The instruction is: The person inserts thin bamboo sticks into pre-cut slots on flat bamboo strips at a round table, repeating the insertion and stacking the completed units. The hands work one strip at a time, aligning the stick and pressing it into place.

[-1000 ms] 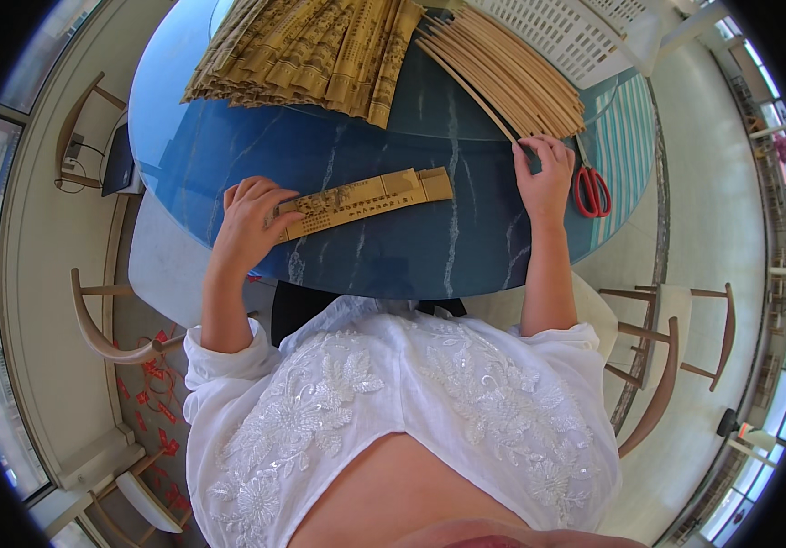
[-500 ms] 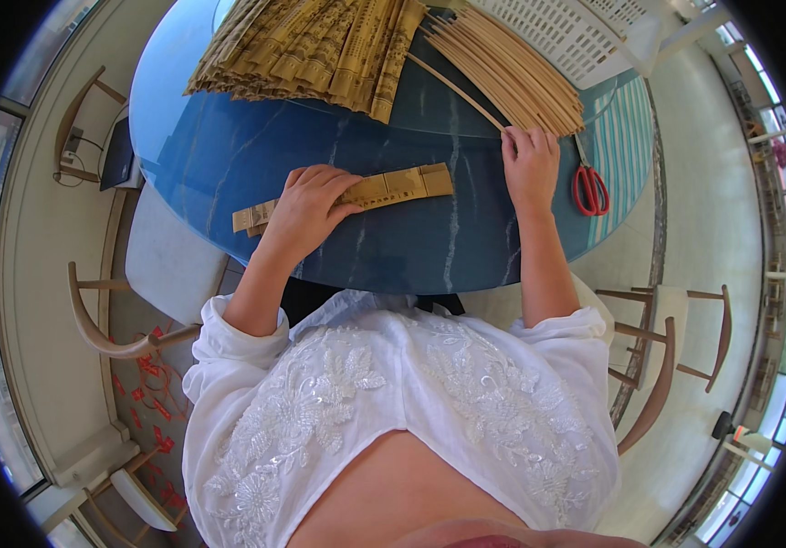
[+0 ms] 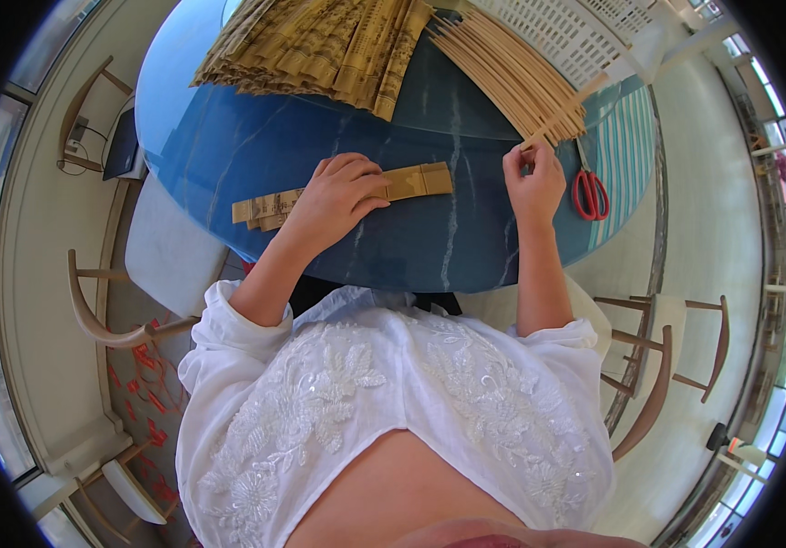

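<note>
My left hand [image 3: 336, 196] lies across a folded gold paper strip [image 3: 416, 181] with printed marks, its fingers stretched over the strip and the thumb apart near the close edge. Part of the strip is hidden under the palm, and a second layer [image 3: 270, 221] peeks out at its left end. My right hand [image 3: 535, 185] pinches the near end of a thin wooden stick [image 3: 568, 117], which slants up and away to the right across the bundle of similar sticks [image 3: 503, 73]. The stick looks slightly blurred.
A pile of pleated gold paper [image 3: 311, 55] sits at the far left of the blue round table [image 3: 393, 247]. Red-handled scissors [image 3: 589, 194] lie beside my right hand. A white perforated basket [image 3: 562, 32] stands at the far right. Wooden chairs [image 3: 658, 393] flank the table.
My right hand has lifted a stick, which now slants up to the right; before, its fingers were at the bundle's near end. My left hand has slid right along the strip.
</note>
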{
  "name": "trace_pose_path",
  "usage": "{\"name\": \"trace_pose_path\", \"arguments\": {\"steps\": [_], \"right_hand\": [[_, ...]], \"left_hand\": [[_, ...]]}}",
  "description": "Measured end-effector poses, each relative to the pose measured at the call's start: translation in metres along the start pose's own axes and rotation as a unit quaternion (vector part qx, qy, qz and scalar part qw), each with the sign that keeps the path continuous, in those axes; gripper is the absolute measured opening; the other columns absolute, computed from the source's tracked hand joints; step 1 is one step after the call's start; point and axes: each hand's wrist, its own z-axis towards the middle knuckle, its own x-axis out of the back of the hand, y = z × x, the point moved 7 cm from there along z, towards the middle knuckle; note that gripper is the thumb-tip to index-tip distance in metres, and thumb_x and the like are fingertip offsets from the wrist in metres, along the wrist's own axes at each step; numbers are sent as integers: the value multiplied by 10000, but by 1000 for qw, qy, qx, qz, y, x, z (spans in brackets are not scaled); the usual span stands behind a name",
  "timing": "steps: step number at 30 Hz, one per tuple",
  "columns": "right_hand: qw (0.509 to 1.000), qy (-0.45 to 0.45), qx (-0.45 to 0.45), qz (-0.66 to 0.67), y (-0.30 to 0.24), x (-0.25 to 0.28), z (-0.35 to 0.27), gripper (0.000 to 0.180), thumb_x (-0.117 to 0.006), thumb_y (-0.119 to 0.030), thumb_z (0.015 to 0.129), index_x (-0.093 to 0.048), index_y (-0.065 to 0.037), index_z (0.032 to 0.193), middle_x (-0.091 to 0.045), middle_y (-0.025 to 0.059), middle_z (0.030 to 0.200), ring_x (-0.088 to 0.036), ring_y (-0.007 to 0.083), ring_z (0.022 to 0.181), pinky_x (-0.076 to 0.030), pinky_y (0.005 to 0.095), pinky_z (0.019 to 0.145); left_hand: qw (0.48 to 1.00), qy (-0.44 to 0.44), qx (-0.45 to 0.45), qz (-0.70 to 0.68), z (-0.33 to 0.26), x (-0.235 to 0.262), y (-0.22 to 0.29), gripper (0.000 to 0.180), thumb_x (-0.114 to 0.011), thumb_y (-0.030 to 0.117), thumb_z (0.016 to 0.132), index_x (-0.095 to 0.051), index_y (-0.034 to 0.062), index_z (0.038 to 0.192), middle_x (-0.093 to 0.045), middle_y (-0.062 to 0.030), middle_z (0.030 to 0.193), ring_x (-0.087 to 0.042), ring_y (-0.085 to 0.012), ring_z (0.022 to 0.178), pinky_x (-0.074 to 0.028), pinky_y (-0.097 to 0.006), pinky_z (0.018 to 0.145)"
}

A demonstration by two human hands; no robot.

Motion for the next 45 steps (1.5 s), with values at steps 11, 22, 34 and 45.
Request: {"name": "trace_pose_path", "arguments": {"steps": [11, 22, 34, 45], "right_hand": [[769, -330, -211, 505, -5, -52, -26, 142, -539, -160, 989, -605, -38, 957, -558, -12, 792, -473, 49, 723, -384, 184, 673], [757, -374, -253, 473, -6, -56, -32, 77, -697, -79, 882, -667, -39, 940, -606, -25, 805, -523, 35, 740, -419, 170, 650], [732, -364, -280, 504, -1, -58, -35, 110, -658, -101, 908, -670, -29, 990, -634, -13, 884, -538, 39, 787, -443, 188, 707], [764, -350, -266, 472, -5, -52, -29, 91, -672, -109, 908, -679, -31, 954, -616, -25, 833, -527, 40, 771, -429, 187, 696]], "left_hand": [[996, -3, -17, -82, 27, -28, 3, 220, -719, 134, 801, -672, 53, 1000, -561, -71, 953, -540, -270, 915, -469, -372, 837], [994, 2, -16, -106, 28, -30, -2, 159, -698, 126, 821, -643, 41, 943, -555, -80, 945, -536, -277, 917, -450, -391, 850], [996, 5, -23, -81, 29, -32, -1, 98, -669, 110, 840, -643, 61, 920, -557, -55, 934, -535, -251, 933, -424, -375, 848], [995, 15, -45, -84, 27, -29, 0, 120, -699, 166, 822, -654, 78, 890, -568, -31, 910, -539, -228, 914, -420, -356, 833]]}}
